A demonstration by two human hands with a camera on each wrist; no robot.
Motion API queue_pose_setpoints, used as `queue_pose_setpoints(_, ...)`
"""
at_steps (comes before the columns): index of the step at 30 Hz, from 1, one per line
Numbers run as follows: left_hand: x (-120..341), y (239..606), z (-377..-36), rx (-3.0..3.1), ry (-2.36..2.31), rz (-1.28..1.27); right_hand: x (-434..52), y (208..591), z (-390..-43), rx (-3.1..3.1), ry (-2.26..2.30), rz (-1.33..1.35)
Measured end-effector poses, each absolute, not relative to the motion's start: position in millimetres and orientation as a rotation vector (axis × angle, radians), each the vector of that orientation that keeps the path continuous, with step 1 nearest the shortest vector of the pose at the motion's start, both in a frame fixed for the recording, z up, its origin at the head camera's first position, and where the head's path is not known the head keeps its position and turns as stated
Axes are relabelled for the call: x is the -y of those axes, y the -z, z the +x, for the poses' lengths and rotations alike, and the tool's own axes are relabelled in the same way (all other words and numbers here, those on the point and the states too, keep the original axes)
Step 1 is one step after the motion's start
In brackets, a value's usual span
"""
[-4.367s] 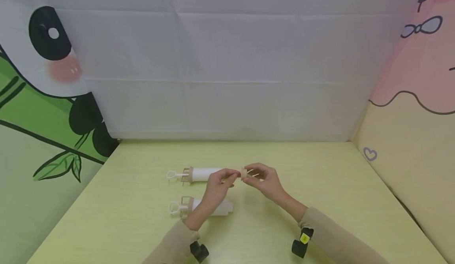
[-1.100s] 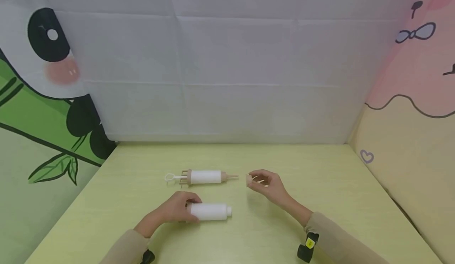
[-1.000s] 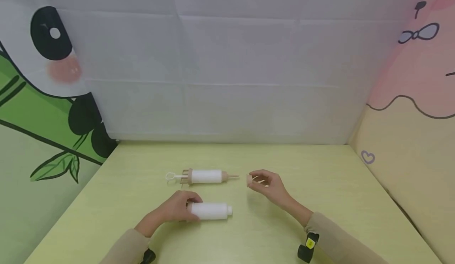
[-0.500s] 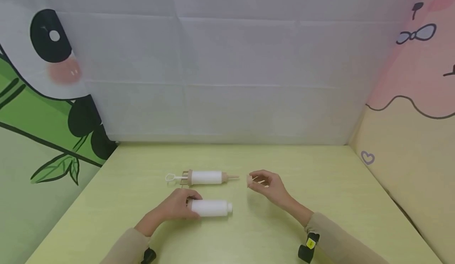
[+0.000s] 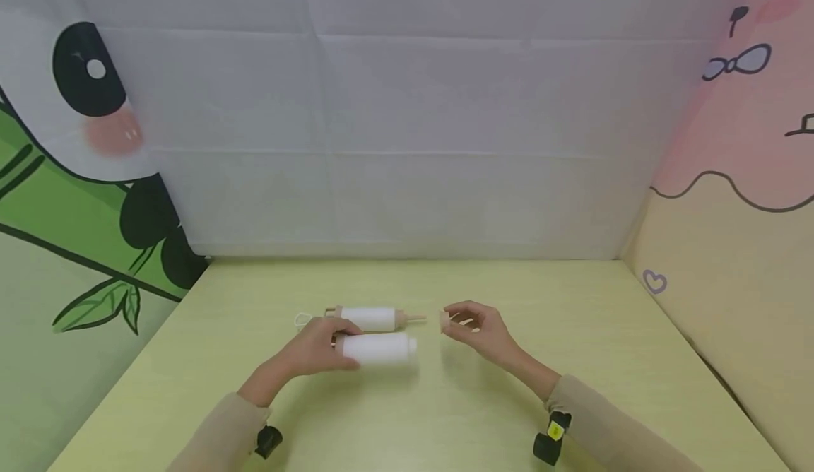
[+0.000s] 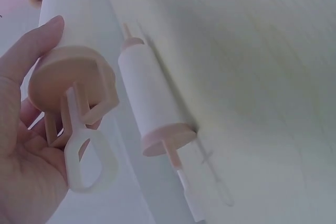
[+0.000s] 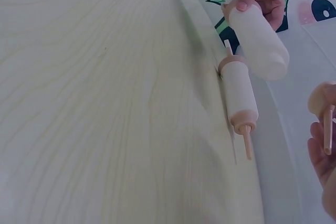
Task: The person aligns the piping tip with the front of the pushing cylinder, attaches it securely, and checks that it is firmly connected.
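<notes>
My left hand grips the plunger end of a white syringe-like tube and holds it level just above the table; its open front end points right. The left wrist view shows the tube's tan flange and white ring plunger against my palm. A second tube, with a tan nozzle fitted, lies on the table right behind it. My right hand pinches a loose tan nozzle cap a little to the right of both tubes. In the right wrist view the cap shows beside the lying tube.
The yellow-green table is closed in by cloth walls: white at the back, a panda print on the left, pink and cream on the right.
My left hand has lifted the near tube off the table and carried it back toward the other tube. My right hand has kept its place with the cap.
</notes>
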State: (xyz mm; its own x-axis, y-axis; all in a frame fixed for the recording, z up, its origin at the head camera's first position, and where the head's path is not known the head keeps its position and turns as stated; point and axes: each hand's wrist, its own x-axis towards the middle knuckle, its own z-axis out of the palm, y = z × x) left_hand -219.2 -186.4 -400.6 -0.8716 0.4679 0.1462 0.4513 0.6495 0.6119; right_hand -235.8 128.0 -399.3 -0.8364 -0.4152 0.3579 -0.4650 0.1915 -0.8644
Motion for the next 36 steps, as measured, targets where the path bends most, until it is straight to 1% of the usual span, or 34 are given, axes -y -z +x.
queue_pose_setpoints(7,179,380,-222,-2.857,-1.026,0.752,-127,394,-238,2.394,-1.738,0.899)
queue_pose_setpoints(13,172,370,-228,-2.896,-0.982,0.771,-128,392,-240,2.397,-1.713,0.935)
queue_pose_setpoints(26,162,354,-232,-2.941,-0.974,0.869,-124,384,-240,2.370,-1.691,0.952)
queue_pose_setpoints(36,160,353,-232,-2.939,-1.001,0.880,-119,380,-238,2.348,-1.687,0.936)
